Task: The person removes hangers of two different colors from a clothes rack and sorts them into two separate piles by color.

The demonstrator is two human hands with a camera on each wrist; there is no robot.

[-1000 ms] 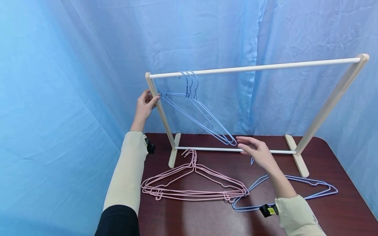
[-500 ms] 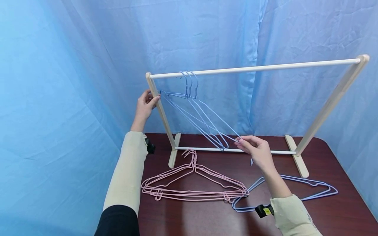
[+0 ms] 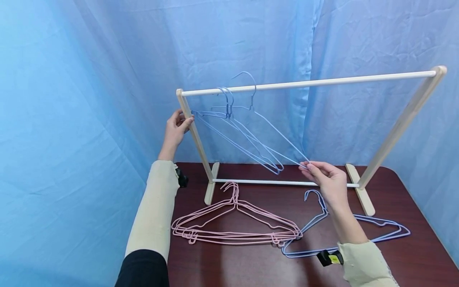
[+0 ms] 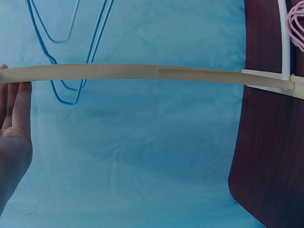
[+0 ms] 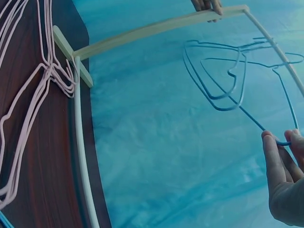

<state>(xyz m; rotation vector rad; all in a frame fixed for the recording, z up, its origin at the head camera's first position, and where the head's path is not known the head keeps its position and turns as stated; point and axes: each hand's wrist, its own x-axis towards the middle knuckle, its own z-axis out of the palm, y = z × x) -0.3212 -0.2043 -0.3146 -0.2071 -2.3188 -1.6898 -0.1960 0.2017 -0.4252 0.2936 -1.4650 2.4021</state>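
In the head view my left hand grips the wooden left post of a small clothes rack, thumb in front. The left wrist view shows the fingers of that hand at the post's upper part. My right hand pinches the lower right corner of a blue wire hanger between thumb and fingers. This hanger is tilted, and its hook rises above the white top rail. Two other blue hangers hang from the rail near its left end. In the right wrist view my hand holds the hanger's corner.
Several pink hangers lie stacked on the dark wooden table in front of the rack. Beside them, partly under my right forearm, lie blue hangers. A white lower bar joins the rack's feet; a blue curtain hangs behind.
My right hand has taken hold of the rightmost hanging hanger and drawn it right and up, away from the other two; its hook has risen off the rail. The left hand stays on the post.
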